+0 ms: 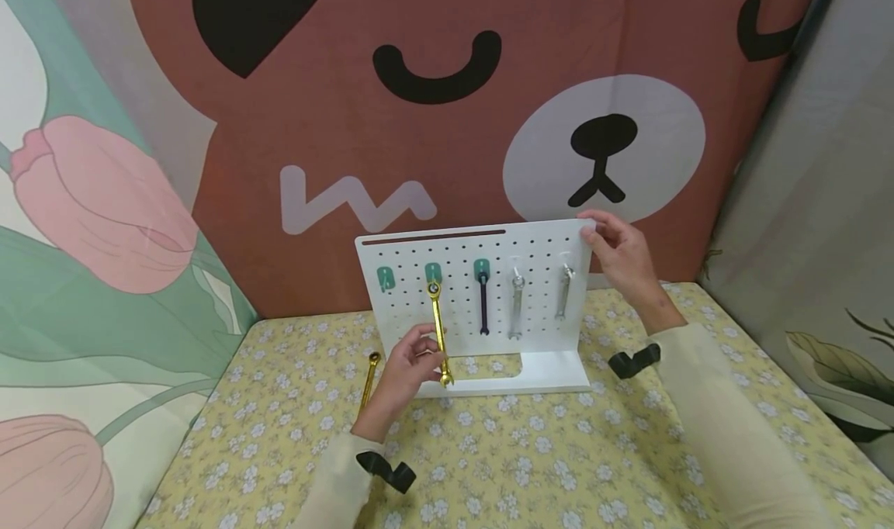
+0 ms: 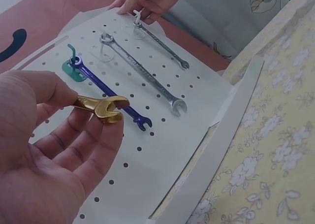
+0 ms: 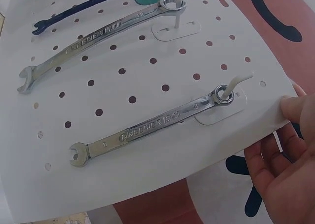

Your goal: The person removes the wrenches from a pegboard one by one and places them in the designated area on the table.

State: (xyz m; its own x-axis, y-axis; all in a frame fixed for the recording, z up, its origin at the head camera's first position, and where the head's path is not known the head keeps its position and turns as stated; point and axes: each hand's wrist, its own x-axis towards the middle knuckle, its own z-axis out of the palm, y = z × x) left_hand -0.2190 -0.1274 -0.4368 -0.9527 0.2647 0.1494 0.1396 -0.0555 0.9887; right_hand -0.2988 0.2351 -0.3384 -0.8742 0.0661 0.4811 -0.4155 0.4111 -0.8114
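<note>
My left hand (image 1: 407, 370) pinches a gold combination wrench (image 1: 438, 323) near its open end. The wrench's ring end is up at a green hook (image 1: 433, 269) on a white pegboard (image 1: 534, 331); whether the hook passes through it I cannot tell. With thumb and fingers my right hand (image 1: 624, 259) grips the board's top right corner. A dark blue wrench (image 2: 103, 83) hangs from another green hook. Two silver wrenches hang to its right, the longer wrench (image 3: 101, 37) and the shorter wrench (image 3: 152, 125), each by its ring end.
On the far left of the board is a green hook (image 1: 386, 279) with no wrench on it. Another gold wrench (image 1: 371, 375) lies on the flowered tablecloth (image 1: 503, 459), partly hidden by my left forearm. A printed cloth (image 1: 314, 133) hangs behind the board.
</note>
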